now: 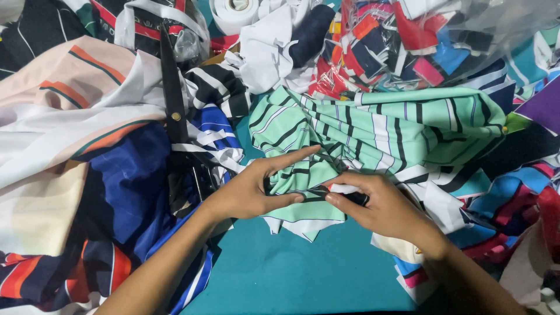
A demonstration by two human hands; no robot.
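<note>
Now, left hand (248,189): lies low on the near edge of the mint-green striped fabric (373,131), thumb tucked under the hem, forefinger stretched out flat along a fold, the other fingers curled loosely; it pins and pinches the cloth
Right hand (382,204): closed around a small dark tool with a white and red tip (344,189), the tip touching the same hem just beside the left thumb; what kind of tool it is cannot be told
Mint-green striped fabric: a soft, rumpled piece, pale green with thin black, white and bluish lines running lengthwise, bunched into deep folds at the middle of the view, its near edge lying on the teal table top (291,274)
Teal table top: bare patch between the two forearms, below the green cloth
Black scissors (175,111): long blades with a brass-coloured pivot, resting on cloth just left of the left hand, apart from it
Blue and navy cloth (125,186): heaped at the left, with orange and white bands lower down
Cream cloth with orange stripes (64,87): spread over the far left
Clear bag of scraps (408,41): at the top right, stuffed with red, blue, pink and white offcuts
White roll (233,11): at the top edge, behind the pile
</note>
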